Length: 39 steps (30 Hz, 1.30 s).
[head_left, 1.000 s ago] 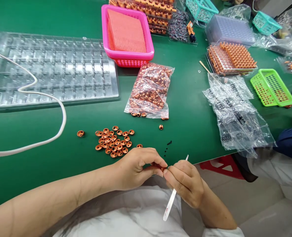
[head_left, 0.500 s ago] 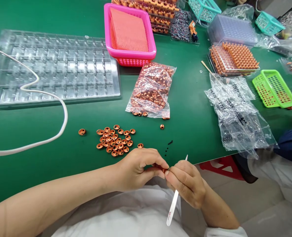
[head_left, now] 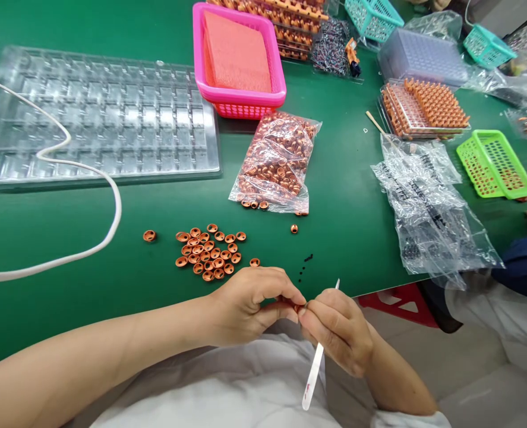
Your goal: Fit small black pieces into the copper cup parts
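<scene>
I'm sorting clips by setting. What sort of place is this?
Probably a small-parts assembly bench in a workshop or factory. A green work table carries a bag of copper-coloured rings, a loose pile of the same rings, moulded clear trays and sorting baskets.

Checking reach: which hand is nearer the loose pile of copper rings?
Left. The left hand sits just below the pile of copper rings, nearly at its edge; the right hand is farther right, past the table edge, holding the white tool.
</scene>
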Available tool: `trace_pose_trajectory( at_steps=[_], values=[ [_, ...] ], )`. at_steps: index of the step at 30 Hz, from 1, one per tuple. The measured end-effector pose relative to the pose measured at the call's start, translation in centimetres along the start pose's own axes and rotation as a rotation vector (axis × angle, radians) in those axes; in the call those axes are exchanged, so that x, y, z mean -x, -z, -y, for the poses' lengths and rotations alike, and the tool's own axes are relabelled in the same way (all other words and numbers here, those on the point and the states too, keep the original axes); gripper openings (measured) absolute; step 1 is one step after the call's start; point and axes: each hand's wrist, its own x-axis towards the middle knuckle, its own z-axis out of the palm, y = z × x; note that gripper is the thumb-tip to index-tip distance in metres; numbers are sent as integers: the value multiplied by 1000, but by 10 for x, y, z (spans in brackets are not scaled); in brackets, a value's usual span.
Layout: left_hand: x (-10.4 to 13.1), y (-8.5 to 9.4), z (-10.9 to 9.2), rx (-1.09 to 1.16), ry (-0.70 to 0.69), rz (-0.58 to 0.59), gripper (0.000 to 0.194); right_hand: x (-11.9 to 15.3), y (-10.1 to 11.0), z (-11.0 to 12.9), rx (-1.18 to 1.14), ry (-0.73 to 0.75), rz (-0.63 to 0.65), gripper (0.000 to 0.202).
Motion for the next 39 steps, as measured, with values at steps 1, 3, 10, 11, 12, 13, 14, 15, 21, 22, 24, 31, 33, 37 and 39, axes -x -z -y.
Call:
trace_pose_trajectory(
  at_steps=[1, 3, 10, 11, 12, 13, 14, 15, 21, 22, 24, 31, 33, 37, 39],
  values=[
    [0, 0, 0, 0, -7, 0, 9, -1, 1, 0, -4, 2, 3, 18],
    [1, 0, 1, -4, -15, 4, 10, -1, 2, 0, -16, -6, 39, 18],
    [2, 0, 5, -19, 54, 37, 10, 1, 0, -5, -55, -11, 87, 17],
    [2, 0, 6, -29, 84, 39, 10, 0, 0, -6, -82, -26, 111, 17],
    [2, 0, 7, -38, 117, 34, 10, -1, 1, -7, -112, -51, 139, 18],
    [1, 0, 7, -39, 156, 25, 9, -1, 2, -8, -140, -90, 163, 19],
    [0, 1, 8, -28, 197, 14, 9, -1, 2, -8, -168, -136, 178, 20],
    [-1, 1, 8, -3, 240, 6, 9, 0, 2, -8, -192, -185, 180, 21],
    [-5, 4, 3, 180, 433, 7, 9, 9, -6, -1, -279, -354, -27, 28],
    [-5, 5, 2, 182, 437, 8, 9, 10, -7, 0, -274, -354, -41, 28],
    [-5, 5, 2, 166, 420, 14, 9, 10, -8, 1, -262, -344, -23, 27],
    [-1, 3, 5, 12, 233, 30, 8, 6, -1, -1, -108, -185, 135, 26],
    [1, 2, 7, -22, 198, 38, 8, 3, 0, -1, -86, -138, 129, 29],
    [3, 1, 9, -52, 152, 56, 9, -2, -1, -2, -125, -119, 155, 24],
    [2, 1, 9, -59, 168, 66, 9, -3, -2, -3, -127, -121, 162, 21]
  ],
)
